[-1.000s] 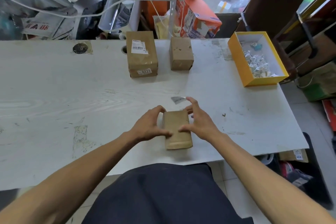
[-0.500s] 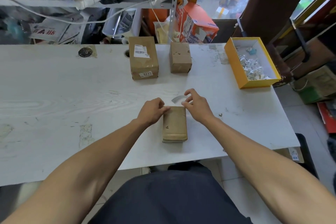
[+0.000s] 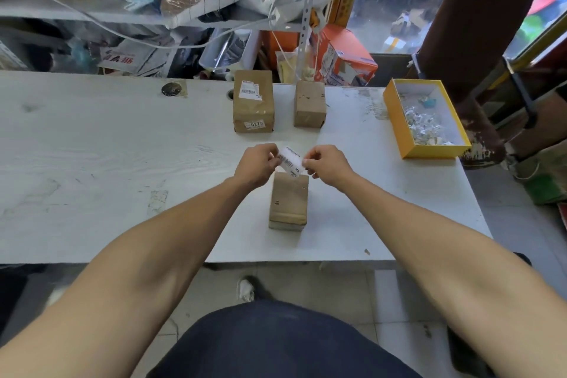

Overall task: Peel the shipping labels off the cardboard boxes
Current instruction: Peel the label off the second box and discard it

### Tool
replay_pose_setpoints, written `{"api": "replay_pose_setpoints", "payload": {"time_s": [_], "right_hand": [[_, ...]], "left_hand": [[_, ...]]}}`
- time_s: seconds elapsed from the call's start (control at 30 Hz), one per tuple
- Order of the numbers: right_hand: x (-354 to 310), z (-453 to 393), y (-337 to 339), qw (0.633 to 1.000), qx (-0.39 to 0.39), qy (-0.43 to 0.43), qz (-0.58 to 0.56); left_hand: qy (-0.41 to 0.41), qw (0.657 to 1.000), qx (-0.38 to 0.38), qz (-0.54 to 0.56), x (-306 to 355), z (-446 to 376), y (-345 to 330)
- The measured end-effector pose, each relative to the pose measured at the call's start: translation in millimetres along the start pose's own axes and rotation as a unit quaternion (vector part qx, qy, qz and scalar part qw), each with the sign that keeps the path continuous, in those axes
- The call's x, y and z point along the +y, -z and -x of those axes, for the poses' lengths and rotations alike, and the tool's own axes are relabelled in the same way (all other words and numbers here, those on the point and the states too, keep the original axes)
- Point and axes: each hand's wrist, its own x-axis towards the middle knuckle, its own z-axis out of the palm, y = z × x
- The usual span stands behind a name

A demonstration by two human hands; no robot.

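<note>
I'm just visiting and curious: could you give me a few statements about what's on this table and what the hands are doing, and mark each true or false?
1. Both hands, left hand and right hand, hold a white label. True.
2. The near box has a label on its top. False: its top is bare brown.
3. The far left box carries two labels. True.
4. The yellow tray stands left of the boxes. False: it stands at the table's right side.
5. The far right box is stacked on another. False: it stands alone on the table.
</note>
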Motion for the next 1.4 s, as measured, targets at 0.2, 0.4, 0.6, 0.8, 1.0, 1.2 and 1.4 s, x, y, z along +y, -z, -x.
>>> {"api": "replay_pose_setpoints", "payload": {"time_s": [0.2, 0.4, 0.6, 0.8, 1.0, 1.2, 1.4], "right_hand": [[-0.2, 21.9, -9.3, 0.989, -0.064, 0.063, 0.115], [9.6, 40.2, -4.6, 0.971, -0.1, 0.1, 0.193], [21.7, 52.4, 5.1, 0.967, -0.148, 0.079, 0.194], [21.1, 60.1, 6.9, 0.952, -0.137, 0.11, 0.25], [15.4, 68.0, 6.1, 0.966, -0.121, 0.141, 0.18], [14.9, 72.7, 7.7, 0.949, -0.065, 0.156, 0.265], [24.5, 73.8, 3.8, 0.957, -0.037, 0.096, 0.27]], "left_hand": [[0.009, 0.999, 0.024, -0.031, 31.6, 21.2, -18.7], [-0.039, 0.998, -0.008, -0.051, 32.7, 44.9, -31.3], [-0.011, 0.998, -0.059, -0.007, 28.0, 57.5, -32.2], [0.034, 0.998, -0.044, 0.005, 26.1, 60.0, -36.4], [0.05, 0.991, -0.105, -0.073, 40.8, 65.1, -33.8], [0.04, 0.992, -0.113, -0.031, 44.8, 70.3, -43.1], [0.046, 0.994, -0.08, 0.061, 39.2, 72.8, -53.5]]}}
